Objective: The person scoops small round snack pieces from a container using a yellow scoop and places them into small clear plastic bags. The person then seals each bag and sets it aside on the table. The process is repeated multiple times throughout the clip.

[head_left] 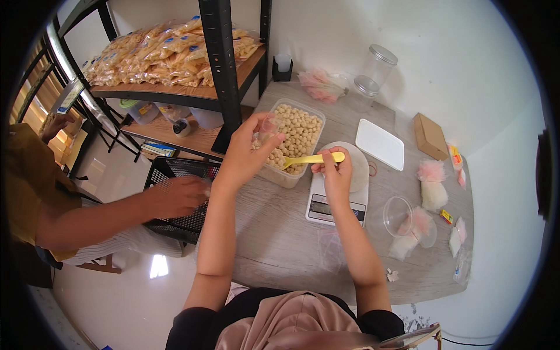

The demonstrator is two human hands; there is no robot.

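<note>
Yellow spoon (318, 158), pinched in my right hand (338, 179), meets the balls (302, 125) in the tub (277, 176). My left hand (240, 153) pinches a bag (269, 124). I guess much scooping is left.

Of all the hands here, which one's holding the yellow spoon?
The camera wearer's right hand, gripping the yellow spoon by its handle; the left hand holds a clear bag, and the co-worker's nearer hand is over the black basket.

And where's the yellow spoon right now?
Near the middle of the head view: the yellow spoon is in the person's right grip, its tip among pale balls in the clear tub, left of the white scale.
</note>
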